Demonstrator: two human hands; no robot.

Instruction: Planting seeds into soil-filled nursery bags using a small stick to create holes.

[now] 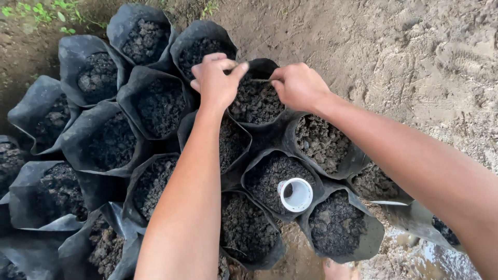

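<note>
Both of my hands reach to a black plastic grow bag (258, 98) full of dark soil at the far side of a cluster of bags. My left hand (215, 78) pinches the bag's rim on its left side. My right hand (296, 85) pinches the rim on its right side. A thin stick or stem seems to span between my fingertips above the soil; I cannot tell exactly what it is. A short white plastic pipe piece (295, 194) stands in the soil of a nearer bag (270, 179).
Several soil-filled black bags (111, 140) stand packed together to the left and in front. Bare sandy ground (415, 52) lies to the right and behind. Small green weeds (36, 13) grow at the top left. Wet mud (415, 254) shows at the bottom right.
</note>
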